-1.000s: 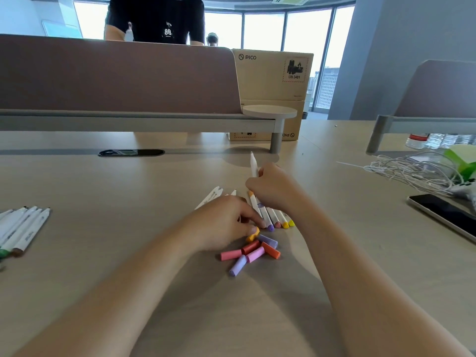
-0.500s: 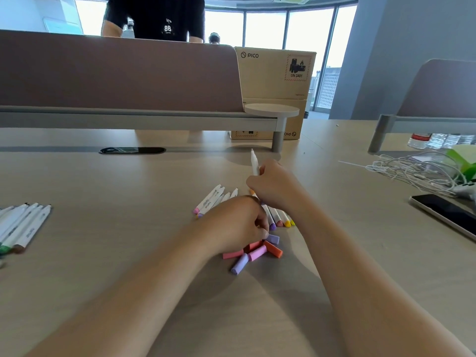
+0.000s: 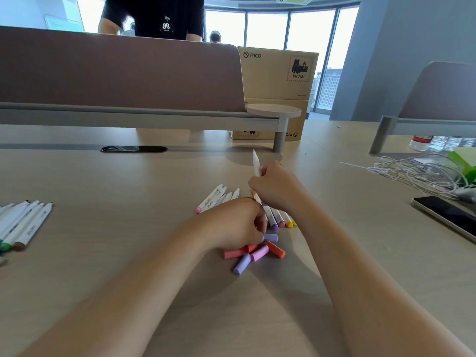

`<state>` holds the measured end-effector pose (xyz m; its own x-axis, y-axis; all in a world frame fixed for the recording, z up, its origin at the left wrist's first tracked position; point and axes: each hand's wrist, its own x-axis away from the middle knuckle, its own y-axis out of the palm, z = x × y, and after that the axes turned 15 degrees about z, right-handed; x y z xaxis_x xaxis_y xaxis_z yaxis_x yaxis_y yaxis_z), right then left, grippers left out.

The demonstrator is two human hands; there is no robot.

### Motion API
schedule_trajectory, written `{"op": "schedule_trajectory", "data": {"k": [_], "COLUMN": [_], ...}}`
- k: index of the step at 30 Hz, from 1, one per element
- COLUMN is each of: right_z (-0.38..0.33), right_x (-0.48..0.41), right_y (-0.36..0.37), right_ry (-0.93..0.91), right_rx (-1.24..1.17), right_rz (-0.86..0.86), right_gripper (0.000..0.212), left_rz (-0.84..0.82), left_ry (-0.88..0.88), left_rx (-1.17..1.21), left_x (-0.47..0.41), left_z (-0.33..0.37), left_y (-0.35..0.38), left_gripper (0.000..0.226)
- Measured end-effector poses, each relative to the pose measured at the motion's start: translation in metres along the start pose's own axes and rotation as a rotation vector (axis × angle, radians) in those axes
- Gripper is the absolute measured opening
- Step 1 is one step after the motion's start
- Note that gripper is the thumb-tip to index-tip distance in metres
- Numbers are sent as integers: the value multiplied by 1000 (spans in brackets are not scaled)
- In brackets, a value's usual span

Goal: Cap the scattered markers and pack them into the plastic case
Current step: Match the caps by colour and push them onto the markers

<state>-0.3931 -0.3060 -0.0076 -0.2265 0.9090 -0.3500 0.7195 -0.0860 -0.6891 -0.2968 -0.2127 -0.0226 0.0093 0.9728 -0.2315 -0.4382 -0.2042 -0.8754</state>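
My right hand (image 3: 277, 188) grips a white marker (image 3: 256, 164) upright, its bare orange tip pointing down. My left hand (image 3: 235, 225) is curled just below that tip, fingers pinched on a small orange cap that is mostly hidden. Under and beside it lie loose caps: pink (image 3: 232, 253), red (image 3: 249, 248), orange (image 3: 276, 249) and lavender (image 3: 242, 264). Uncapped markers (image 3: 213, 199) lie in a fan behind my hands, with coloured tips (image 3: 280, 224) showing. Another row of markers (image 3: 23, 225) rests at the far left. No plastic case is in view.
A phone (image 3: 448, 215) lies at the right edge, with tangled white cables (image 3: 417, 173) and a green box (image 3: 463, 161) behind it. A desk divider (image 3: 121, 73) and cardboard box (image 3: 278, 73) stand at the back; a person stands beyond.
My left hand has lifted off the cap pile towards the marker tip, and the orange cap that lay under its fingertips is gone from the table. The right hand stays put.
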Motion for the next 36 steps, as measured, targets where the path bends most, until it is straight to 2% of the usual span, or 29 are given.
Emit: {"op": "schedule_trajectory", "data": {"k": [14,19,23,27,31,33,36], "right_z": [-1,1,2,1,3,3,-2], "right_x": [4,0,-2,-3,-3,-2,1], "right_y": [-1,-1,-2,0,1,0,-1], "right_ry": [-12,-12,-1,-30,-56,-71,-93], "right_rx": [8,-33,-58,-22,-28,-41,-63], "right_rz": [15,103,151,139,114,105,50], "right_gripper": [17,16,17,18,12,9,7], "left_rz": [15,85,169,166,327,410,483], "left_ry": [-9,-52,-147,-262,-251,-280,-376], "left_rx": [-8,41,180,358,328,466,748], "left_x": [-2,-2,-2,0,-4,-6,-6], "left_z": [1,-11,-28,-41,-55,-62,-65], "left_y": [6,-10,-25,-32,-38,-40,-39], "left_gripper": [11,9,6,10,12,9,18]}}
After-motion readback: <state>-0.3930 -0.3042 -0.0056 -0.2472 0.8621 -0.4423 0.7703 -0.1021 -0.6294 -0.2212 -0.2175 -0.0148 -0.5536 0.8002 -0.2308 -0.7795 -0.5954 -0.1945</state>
